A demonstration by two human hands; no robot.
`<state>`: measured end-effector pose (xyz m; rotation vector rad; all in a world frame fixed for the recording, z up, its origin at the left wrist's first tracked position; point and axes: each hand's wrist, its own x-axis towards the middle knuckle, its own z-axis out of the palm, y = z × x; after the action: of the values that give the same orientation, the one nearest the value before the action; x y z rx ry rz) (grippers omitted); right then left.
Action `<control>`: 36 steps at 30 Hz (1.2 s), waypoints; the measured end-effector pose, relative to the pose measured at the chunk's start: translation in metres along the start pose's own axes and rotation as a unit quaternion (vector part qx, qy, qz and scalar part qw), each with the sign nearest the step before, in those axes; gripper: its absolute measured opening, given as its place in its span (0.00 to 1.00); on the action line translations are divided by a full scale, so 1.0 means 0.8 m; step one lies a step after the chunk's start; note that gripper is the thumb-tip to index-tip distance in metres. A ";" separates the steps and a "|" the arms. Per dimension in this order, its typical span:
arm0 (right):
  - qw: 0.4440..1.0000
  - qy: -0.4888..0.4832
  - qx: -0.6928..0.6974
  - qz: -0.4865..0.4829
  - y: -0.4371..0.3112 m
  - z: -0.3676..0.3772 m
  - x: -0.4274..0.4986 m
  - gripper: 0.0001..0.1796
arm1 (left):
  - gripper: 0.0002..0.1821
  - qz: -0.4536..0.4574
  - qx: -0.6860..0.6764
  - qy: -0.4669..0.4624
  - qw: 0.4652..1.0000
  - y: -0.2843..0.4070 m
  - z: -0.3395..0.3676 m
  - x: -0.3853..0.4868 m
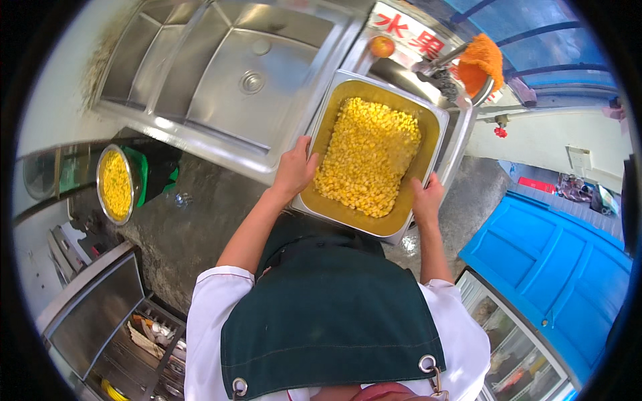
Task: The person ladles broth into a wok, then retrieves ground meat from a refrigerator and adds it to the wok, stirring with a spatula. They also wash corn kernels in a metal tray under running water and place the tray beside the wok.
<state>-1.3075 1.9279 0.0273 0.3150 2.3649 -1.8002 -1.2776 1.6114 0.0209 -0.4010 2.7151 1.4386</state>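
Observation:
A deep rectangular stainless steel pan is held in front of my apron, partly over the right part of the sink unit. Yellow corn kernels cover its bottom, wet and apparently in liquid. On the pan's left side, my left hand grips the rim with the thumb on the inner side. My right hand holds the opposite rim near the lower right corner, thumb also inside. Fingers of both hands are partly hidden beneath the rim.
A stainless steel sink lies ahead on the left. Behind the pan are an apple and an orange cloth. A bowl of yellow food stands at left. The blue door and a glass-fronted fridge are at right.

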 end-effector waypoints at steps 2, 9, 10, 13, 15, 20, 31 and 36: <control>0.996 -0.039 0.051 0.064 -0.021 0.015 -0.001 0.09 | 0.16 0.029 -0.019 0.055 0.998 -0.005 -0.022 -0.035; 0.992 -0.110 0.053 0.029 -0.022 0.120 -0.033 0.12 | 0.14 -0.025 -0.028 0.113 0.993 -0.035 -0.098 -0.116; 0.987 -0.133 0.072 0.049 -0.013 0.138 -0.033 0.11 | 0.14 -0.040 -0.033 0.135 0.990 -0.046 -0.109 -0.128; 0.973 -0.225 0.049 0.029 -0.005 0.184 -0.040 0.10 | 0.13 -0.076 -0.056 0.172 0.980 -0.088 -0.137 -0.168; 0.971 -0.233 -0.052 0.005 -0.017 0.206 -0.041 0.09 | 0.12 -0.103 -0.062 0.199 0.973 -0.112 -0.144 -0.195; 0.843 -0.080 -0.354 -0.396 -0.069 0.265 -0.063 0.17 | 0.12 -0.189 -0.110 0.234 0.947 -0.143 -0.136 -0.209; 0.790 -0.463 -0.227 -0.332 0.031 0.432 -0.103 0.11 | 0.12 -0.248 -0.095 0.237 0.934 -0.130 -0.139 -0.207; 0.762 -0.457 -0.270 -0.371 0.039 0.440 -0.098 0.09 | 0.11 -0.255 -0.104 0.254 0.927 -0.127 -0.131 -0.204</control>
<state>-1.2254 1.5912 -0.0764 -1.4024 2.1165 -0.8859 -1.0864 1.5052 0.0241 -1.5558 2.4682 1.6202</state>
